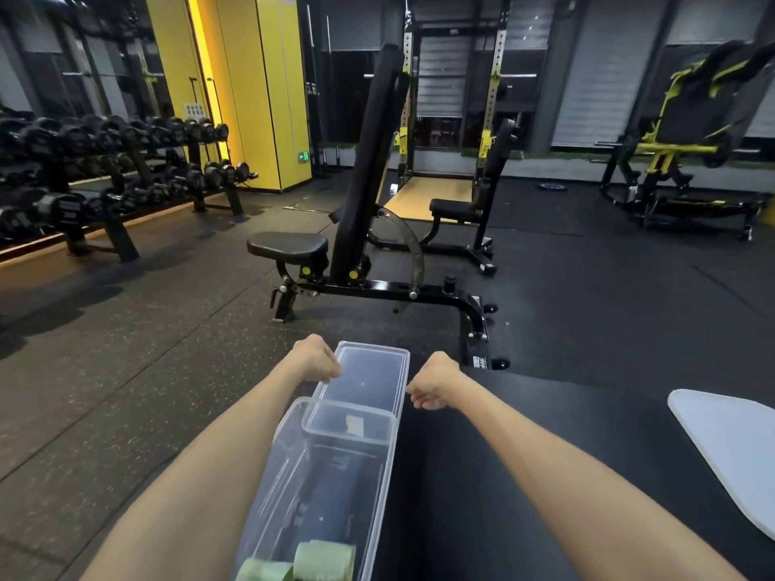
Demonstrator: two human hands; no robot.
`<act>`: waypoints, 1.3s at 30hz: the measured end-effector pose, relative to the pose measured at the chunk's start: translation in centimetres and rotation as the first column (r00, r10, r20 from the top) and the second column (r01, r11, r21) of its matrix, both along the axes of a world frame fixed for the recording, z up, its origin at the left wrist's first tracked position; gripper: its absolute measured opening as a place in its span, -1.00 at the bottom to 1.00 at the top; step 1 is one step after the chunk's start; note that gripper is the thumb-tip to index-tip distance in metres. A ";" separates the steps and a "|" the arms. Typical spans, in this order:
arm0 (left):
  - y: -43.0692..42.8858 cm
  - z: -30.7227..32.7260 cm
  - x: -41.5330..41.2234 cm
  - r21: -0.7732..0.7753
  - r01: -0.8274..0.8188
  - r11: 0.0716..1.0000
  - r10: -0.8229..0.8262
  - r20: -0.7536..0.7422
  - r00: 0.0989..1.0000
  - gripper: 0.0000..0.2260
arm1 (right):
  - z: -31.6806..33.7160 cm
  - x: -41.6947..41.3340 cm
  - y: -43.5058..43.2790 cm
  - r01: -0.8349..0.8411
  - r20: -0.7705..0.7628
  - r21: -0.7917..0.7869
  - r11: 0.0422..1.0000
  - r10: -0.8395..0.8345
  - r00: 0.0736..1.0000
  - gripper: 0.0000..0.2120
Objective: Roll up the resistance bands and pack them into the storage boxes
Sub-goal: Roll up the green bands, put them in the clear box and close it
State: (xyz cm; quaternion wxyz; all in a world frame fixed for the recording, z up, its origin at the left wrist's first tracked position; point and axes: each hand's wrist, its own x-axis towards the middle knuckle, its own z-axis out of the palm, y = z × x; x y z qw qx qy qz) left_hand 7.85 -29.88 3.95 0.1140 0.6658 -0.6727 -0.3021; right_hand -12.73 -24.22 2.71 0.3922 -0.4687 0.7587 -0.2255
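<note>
Work area is a black padded surface (503, 475) on a gym floor. A long clear plastic storage box (268, 496) is laid on it nearest the camera, with no lid on. A second clear plastic storage box (365, 379) is set at its far end. Their ends overlap, but whether one is nested in the other cannot be told. A pale grey rounded flat lid (729, 454) is lying well apart to the right.

The second box is held from both sides. The left hand (316, 358) has its fingers curled over the left rim and the rim is gripped. The right hand (434, 385) has its fingers curled tight together against the right rim. A grip is judged likely there, though contact is only just visible.

Two rolled pale green resistance bands (325, 559) are seen side by side at the near end of the long box, touching each other.

Task is judged partly done: two bands rolled and packed. The second box looks empty and is being positioned. No loose bands are in view, so how many remain cannot be told. Lidding is not yet done.
</note>
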 end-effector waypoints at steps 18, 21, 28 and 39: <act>-1.3 -4.5 2.0 -0.053 -0.188 0.981 0.189 0.024 0.982 -0.85 | -4.7 1.5 -1.4 0.108 0.006 -0.062 0.992 -0.107 0.994 -0.77; -0.6 -3.1 2.3 -0.074 -0.209 0.975 0.205 -0.057 0.977 -0.88 | -4.3 1.2 -1.3 0.111 0.039 -0.123 0.986 -0.107 0.994 -0.82; 2.2 0.5 3.1 -0.234 -0.233 0.944 0.184 -0.210 0.960 -0.90 | -0.2 1.6 2.0 0.071 -0.004 -0.346 0.936 -0.077 0.997 -0.76; 10.2 2.2 7.8 -0.266 -0.211 0.941 0.041 -0.527 0.849 -0.85 | 1.7 3.6 10.4 -0.105 -0.140 -0.668 0.737 0.014 0.990 -0.84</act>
